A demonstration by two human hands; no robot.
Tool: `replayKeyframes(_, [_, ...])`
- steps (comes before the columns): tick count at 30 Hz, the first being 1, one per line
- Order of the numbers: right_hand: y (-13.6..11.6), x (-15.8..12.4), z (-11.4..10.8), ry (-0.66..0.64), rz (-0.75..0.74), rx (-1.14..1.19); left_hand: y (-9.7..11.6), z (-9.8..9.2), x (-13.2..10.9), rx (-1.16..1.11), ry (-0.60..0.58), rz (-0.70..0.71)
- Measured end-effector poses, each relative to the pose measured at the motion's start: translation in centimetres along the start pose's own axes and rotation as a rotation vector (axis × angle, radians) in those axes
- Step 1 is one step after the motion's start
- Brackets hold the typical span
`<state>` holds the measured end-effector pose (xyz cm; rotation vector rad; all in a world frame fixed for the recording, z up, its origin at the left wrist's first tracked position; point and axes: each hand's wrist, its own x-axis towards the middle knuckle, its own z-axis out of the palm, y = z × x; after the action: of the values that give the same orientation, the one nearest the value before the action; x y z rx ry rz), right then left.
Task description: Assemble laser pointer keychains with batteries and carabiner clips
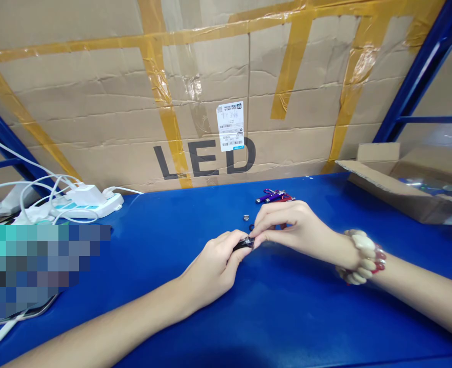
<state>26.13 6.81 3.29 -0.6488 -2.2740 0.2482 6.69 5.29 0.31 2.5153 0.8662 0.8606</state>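
My left hand (pixel 222 258) is closed around the body of a small black flashlight (pixel 243 243), a short tube with a shiny end. The thumb and fingertips of my right hand (pixel 287 222) pinch together at the tube's right end, so what they cover is partly hidden. Just behind the hands, a dark ring-like loop (pixel 251 227) shows beside the right fingers. A small stack of silver pieces (pixel 246 217), like button cells, rests on the blue tabletop (pixel 287 306). Farther back lie several small purple flashlights (pixel 271 196) and a red one (pixel 285 198), partly behind my right hand.
A large taped cardboard box (pixel 114 112) stands along the back edge. At left are a white power strip (pixel 103 206) with cables and a blurred-out area (pixel 38 271). An open cardboard carton (pixel 394 191) holding plastic-wrapped items sits at right, near a blue metal frame (pixel 413 71).
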Motion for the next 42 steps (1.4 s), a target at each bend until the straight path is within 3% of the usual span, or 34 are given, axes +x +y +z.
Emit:
replayKeyframes(9, [-0.1,0.1,-0.1,-0.02,0.121,-0.013,-0.4,-0.2,-0.1,0.056,-0.087,0.049])
replayKeyframes(15, [-0.1,-0.2,0.3,-0.046,0.069,-0.02,-0.3,-0.1,-0.3,0.079,-0.055,0.083])
replayKeyframes(23, [-0.6,-0.3,0.9,-0.011,0.167,0.019,-0.3,0.0,-0.5,0.102,0.016,0.09])
replayKeyframes(33, [-0.3,-0.3,1.5,-0.065,0.476,0.21,-1.0,0.5,-0.6,0.147,0.105,0.079])
replayKeyframes(39, [-0.4,-0.5,1.8,-0.175,0.847,0.5,-1.0,0.4,-0.8,0.175,0.108,0.098])
replayKeyframes(42, [-0.7,-0.5,1.9,-0.174,0.915,0.62,-1.0,0.4,-0.7,0.168,0.104,0.126])
